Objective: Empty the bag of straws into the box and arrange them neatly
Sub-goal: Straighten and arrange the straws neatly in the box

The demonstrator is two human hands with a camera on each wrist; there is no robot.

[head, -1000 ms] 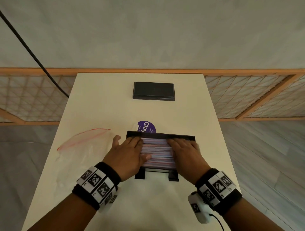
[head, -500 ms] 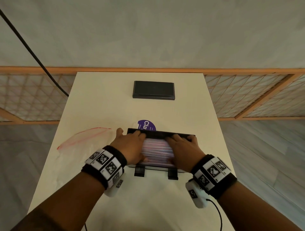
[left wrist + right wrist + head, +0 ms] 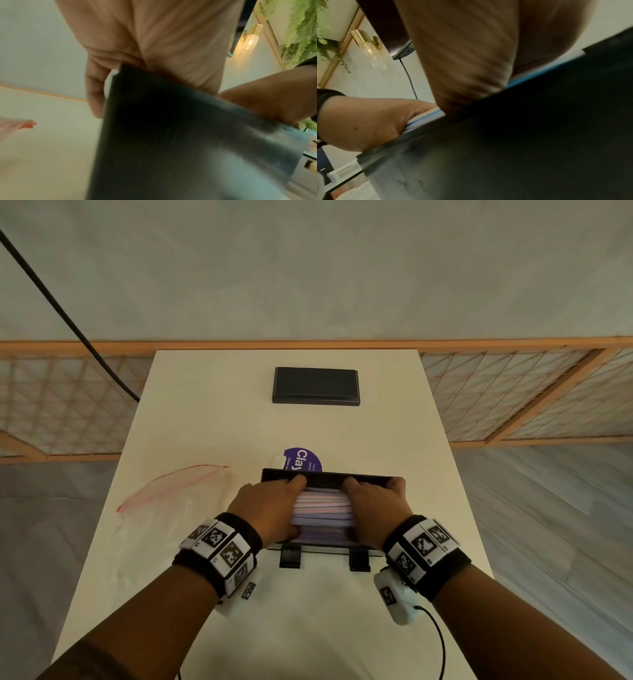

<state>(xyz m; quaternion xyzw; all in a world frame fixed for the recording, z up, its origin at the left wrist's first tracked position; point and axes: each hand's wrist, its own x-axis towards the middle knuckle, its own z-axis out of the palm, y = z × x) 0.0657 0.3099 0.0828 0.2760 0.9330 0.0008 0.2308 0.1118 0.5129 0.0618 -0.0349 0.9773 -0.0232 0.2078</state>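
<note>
Here, head view:
Surface: cream table, grey wall at 12 o'clock, lattice screens beside.
Box: black, mid-table; lid at 12, empty bag at 9.
Straws: inside box, between left hand and right hand, fingers flat, pressing the straw ends.
Left wrist: thumb outside box wall.
Right wrist: palm on straws.
</note>
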